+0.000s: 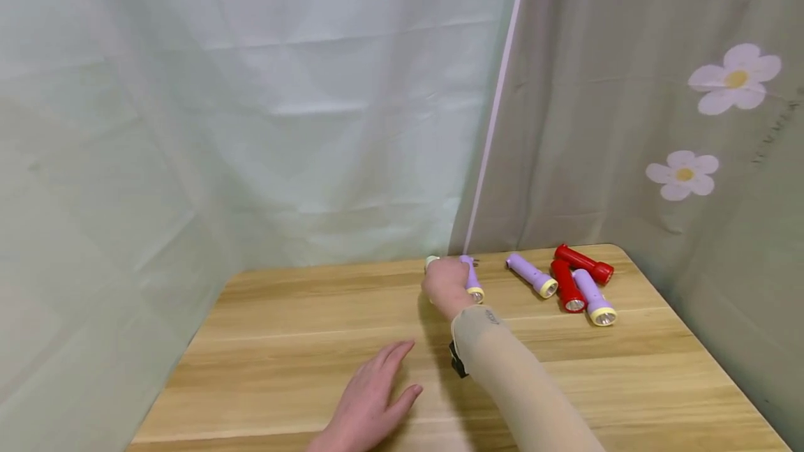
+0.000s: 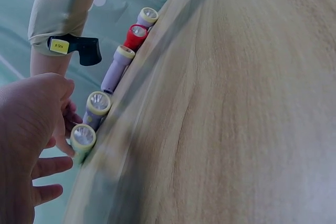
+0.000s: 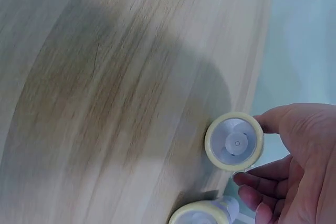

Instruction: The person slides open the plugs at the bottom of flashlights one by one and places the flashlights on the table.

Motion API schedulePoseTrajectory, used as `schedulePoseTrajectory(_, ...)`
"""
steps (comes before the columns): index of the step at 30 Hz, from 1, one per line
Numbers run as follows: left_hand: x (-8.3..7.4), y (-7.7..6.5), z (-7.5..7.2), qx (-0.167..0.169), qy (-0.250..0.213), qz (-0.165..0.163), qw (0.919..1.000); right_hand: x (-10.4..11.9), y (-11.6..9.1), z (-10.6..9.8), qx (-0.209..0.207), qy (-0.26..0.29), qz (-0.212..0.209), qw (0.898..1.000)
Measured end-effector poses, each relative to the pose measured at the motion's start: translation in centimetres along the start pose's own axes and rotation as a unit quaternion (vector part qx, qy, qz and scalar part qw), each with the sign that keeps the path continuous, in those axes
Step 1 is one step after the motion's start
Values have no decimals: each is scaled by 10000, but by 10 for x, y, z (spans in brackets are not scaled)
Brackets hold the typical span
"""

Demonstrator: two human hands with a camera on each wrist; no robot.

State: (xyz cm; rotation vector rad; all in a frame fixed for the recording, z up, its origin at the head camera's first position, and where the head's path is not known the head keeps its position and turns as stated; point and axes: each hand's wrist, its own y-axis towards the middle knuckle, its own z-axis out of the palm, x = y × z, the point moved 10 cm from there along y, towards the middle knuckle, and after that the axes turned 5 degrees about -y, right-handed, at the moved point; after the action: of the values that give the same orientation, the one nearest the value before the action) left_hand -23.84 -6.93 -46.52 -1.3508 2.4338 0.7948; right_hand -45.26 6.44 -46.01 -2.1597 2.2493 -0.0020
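At the table's far edge my right hand (image 1: 444, 284) holds a pale green flashlight (image 2: 83, 139) between thumb and fingers. Its round lens with a cream rim faces the right wrist camera, hiding most of its body. Right beside it lies a purple flashlight (image 1: 474, 281) with a cream rim, partly behind the hand in the head view. My left hand (image 1: 370, 396) is held over the front middle of the table, fingers extended and thumb apart, with nothing in it.
Farther right lie a purple flashlight (image 1: 531, 275), a red flashlight (image 1: 567, 288), another red flashlight (image 1: 584, 262) and one more purple flashlight (image 1: 593, 296), close together. A pale curtain (image 1: 352, 124) hangs behind the wooden table (image 1: 283, 340).
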Motion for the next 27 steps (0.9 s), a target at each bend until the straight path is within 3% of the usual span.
schedulePoseTrajectory(7, 0, 1, -5, -194, 60, 144, 9997, -3, 1, -12, -424, -168, -331, 9984)
schedulePoseTrajectory(12, -5, 7, -8, -315, 175, 257, 9990, -25, -6, -28, -783, -26, -573, 9953)
schedulePoseTrajectory(18, -19, 24, -7, -351, 443, 555, 9969, -81, -20, -49, -1139, 204, -752, 9904)
schedulePoseTrajectory(27, -40, 57, 2, 121, 850, 729, 9936, -181, -31, -64, -1482, 518, -641, 9855)
